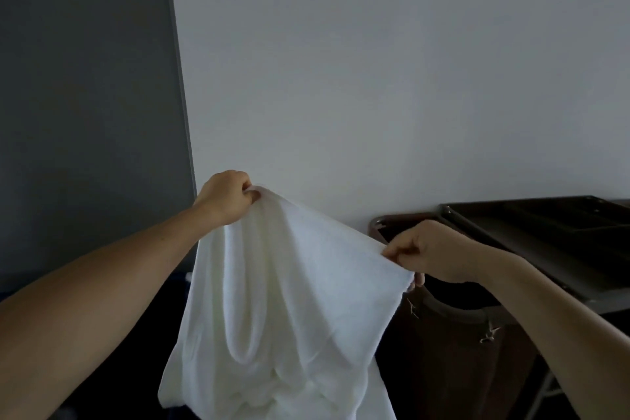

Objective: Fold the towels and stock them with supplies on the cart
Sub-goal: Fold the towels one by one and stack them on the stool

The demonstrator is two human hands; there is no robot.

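Item: one white towel [289, 300], unfolded and held up in the air in front of the person. It hangs in loose vertical folds, and its bunched lower part runs out of the bottom of the view. Top edge: stretched on a slant between both hands, higher at the left and lower at the right. Left hand [226, 196]: raised, fingers curled, thumb pinching the towel's upper left corner; the bare forearm reaches in from the lower left. Right hand [433, 251]: lower and to the right, fingers curled, pinching the upper right corner, fingertips partly tucked under the cloth; the bare forearm enters from the lower right. The hands are well apart, each clamped on its own corner. Cart [545, 249]: dark, at the right against the wall, behind the right hand and forearm. Its top carries a dark compartmented tray [579, 218], contents too dim to tell. Bag [453, 351]: dark brown cloth, open-mouthed, hung at the cart's near end with pale strings, just beside the towel's right edge and below the right hand. Background: pale wall [375, 61]; dark grey panel [85, 95] at the left.
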